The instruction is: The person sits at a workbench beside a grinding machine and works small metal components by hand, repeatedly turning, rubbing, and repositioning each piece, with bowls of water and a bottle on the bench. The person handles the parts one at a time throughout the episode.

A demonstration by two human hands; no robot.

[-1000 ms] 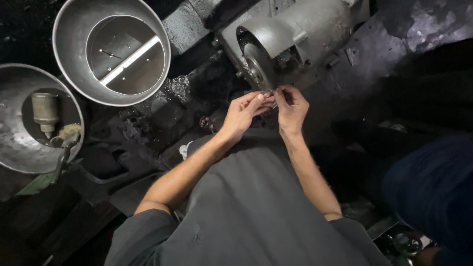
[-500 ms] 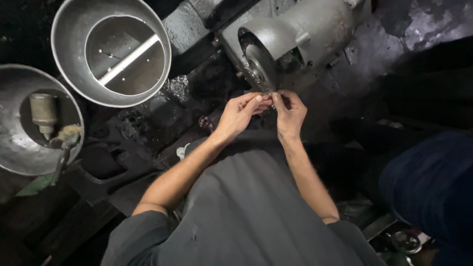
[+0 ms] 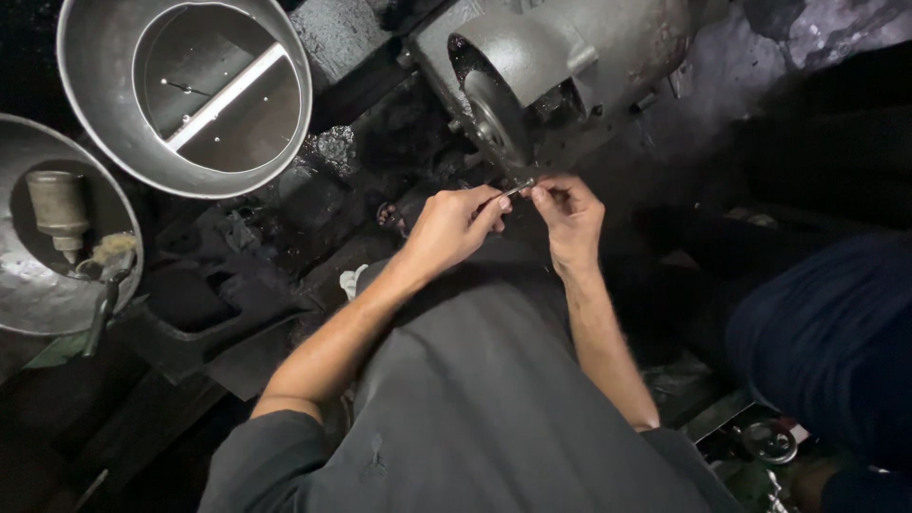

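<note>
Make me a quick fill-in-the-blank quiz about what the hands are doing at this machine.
1. Both hands pinch a small metal piece against the grinding ____.
2. The left hand and right hand meet just ____ the wheel.
3. The small metal can sits in a round metal ____.

Missing words: wheel; below; basin

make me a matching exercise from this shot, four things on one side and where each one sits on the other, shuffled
Things:
1. small metal piece
2. grinding wheel
3. small grey canister
4. flat metal bar

Places:
A. lying across the inside of the upper round metal bowl
B. pinched between the left hand and right hand
C. standing in the metal basin at the left edge
D. mounted on the grey machine, just above the hands

Pairs: 1-B, 2-D, 3-C, 4-A
</note>
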